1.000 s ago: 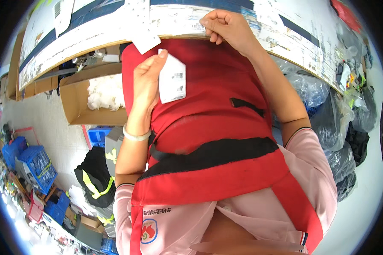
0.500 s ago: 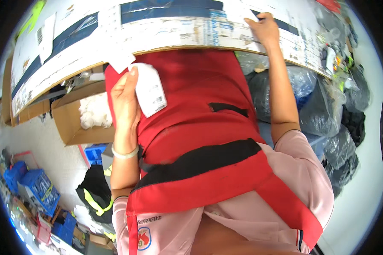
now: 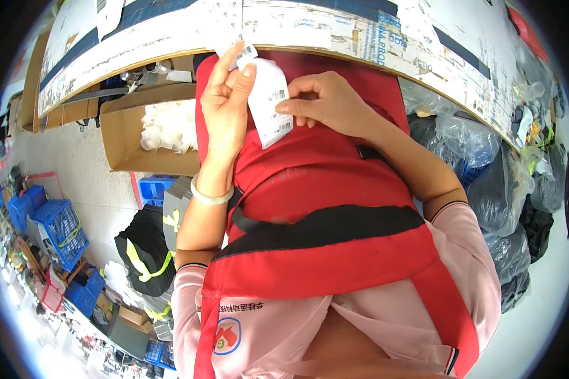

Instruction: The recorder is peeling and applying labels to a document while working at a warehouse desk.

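A strip of white barcode labels (image 3: 267, 95) hangs over my lap in front of the table edge. My left hand (image 3: 224, 110) is closed on the strip's left side, thumb raised along it. The strip's upper part reaches over the edge of the table, and its lower end hangs against my red apron (image 3: 322, 208). From the right, my right hand (image 3: 332, 104) meets the strip's right edge, thumb and forefinger pinched at one label. Whether that label has lifted from its backing, I cannot tell.
The table (image 3: 335, 31) has a worn white cardboard top patched with tape. Below it at left is an open cardboard box (image 3: 123, 142) with white crumpled material. Plastic bags (image 3: 480, 174) pile up at right. Blue crates (image 3: 60, 224) stand on the floor at far left.
My right hand has left the tabletop and come in to the label strip. The left hand, still holding the strip, now appears higher and farther right as the view has shifted.
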Tool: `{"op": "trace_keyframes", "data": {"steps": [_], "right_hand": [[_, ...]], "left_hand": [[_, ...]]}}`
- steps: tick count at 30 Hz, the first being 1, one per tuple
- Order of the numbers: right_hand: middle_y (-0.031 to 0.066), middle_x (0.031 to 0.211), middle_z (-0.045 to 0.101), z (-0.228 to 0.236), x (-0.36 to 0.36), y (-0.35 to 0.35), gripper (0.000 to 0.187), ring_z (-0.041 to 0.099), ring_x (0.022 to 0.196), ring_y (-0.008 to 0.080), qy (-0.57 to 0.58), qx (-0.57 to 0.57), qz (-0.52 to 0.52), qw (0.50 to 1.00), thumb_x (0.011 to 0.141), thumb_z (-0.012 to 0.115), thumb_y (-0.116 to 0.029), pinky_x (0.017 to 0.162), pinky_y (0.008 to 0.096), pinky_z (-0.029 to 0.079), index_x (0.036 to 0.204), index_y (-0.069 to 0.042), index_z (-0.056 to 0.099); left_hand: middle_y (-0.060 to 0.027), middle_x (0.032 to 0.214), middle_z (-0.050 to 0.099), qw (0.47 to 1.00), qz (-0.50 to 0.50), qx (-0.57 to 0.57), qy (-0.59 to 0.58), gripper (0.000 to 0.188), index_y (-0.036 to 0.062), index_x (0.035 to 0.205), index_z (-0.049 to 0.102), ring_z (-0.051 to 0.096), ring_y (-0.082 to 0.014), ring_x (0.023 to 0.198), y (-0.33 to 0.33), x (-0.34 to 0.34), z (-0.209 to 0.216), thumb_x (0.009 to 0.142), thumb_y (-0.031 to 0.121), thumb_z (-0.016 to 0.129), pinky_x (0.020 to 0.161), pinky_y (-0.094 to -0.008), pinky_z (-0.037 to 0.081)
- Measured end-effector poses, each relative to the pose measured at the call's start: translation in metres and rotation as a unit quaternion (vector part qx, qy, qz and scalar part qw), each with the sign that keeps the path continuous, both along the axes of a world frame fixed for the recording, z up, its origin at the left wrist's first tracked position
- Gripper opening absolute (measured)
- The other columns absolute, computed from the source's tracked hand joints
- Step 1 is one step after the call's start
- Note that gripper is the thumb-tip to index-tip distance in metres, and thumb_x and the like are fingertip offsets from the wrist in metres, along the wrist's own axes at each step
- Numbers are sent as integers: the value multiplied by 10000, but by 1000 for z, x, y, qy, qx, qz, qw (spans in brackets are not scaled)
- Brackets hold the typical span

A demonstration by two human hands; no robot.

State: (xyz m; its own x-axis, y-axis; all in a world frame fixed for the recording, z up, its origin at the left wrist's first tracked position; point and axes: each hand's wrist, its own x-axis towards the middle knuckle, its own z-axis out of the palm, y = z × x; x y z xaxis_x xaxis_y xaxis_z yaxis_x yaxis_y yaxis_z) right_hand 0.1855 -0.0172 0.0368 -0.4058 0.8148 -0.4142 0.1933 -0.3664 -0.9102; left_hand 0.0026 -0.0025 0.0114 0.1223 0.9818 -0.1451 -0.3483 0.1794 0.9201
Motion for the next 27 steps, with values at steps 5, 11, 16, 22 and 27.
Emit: {"op": "trace_keyframes", "data": {"steps": [5, 11, 16, 22, 27], "right_hand": [[23, 666, 608, -6, 1, -2, 204, 567, 595, 66, 22, 16, -2, 1000, 871, 675, -209, 527, 205, 454, 858, -6, 663], [28, 730, 627, -11, -1, -4, 185, 582, 623, 72, 38, 43, -66, 996, 880, 666, -178, 554, 221, 478, 906, 5, 652], [28, 835, 625, -7, 5, 1, 105, 573, 703, 54, 45, 109, -97, 988, 904, 636, -123, 613, 197, 476, 912, -20, 650], [18, 801, 629, -14, 14, 10, 107, 573, 697, 82, -97, 314, -39, 944, 898, 631, -120, 652, 215, 475, 917, -16, 648], [56, 730, 642, -6, 25, 31, 185, 602, 634, 103, -56, 132, -146, 979, 889, 636, -165, 567, 231, 506, 928, 15, 656]], "left_hand": [[-11, 906, 661, 971, -132, 112, 165, 326, 27, 1274, 552, 563, -31, 794, 6, -15, 8, 951, 66, 549, 673, -184, 455], [-56, 881, 679, 969, -216, -40, 118, 269, -38, 1089, 647, 602, -69, 761, 1, -26, 7, 833, 23, 702, 678, -195, 500], [-28, 857, 673, 961, -221, -64, 155, 194, -37, 1008, 683, 576, -45, 715, -2, -18, 4, 824, 21, 709, 630, -184, 471], [9, 766, 624, 959, -245, -58, 129, 218, -20, 996, 687, 528, -33, 667, 0, -12, 1, 886, 167, 672, 594, -197, 434], [-55, 888, 675, 975, -199, -19, 95, 389, -22, 1054, 678, 584, -96, 817, -4, -13, -7, 982, 323, 512, 755, -239, 472]]}}
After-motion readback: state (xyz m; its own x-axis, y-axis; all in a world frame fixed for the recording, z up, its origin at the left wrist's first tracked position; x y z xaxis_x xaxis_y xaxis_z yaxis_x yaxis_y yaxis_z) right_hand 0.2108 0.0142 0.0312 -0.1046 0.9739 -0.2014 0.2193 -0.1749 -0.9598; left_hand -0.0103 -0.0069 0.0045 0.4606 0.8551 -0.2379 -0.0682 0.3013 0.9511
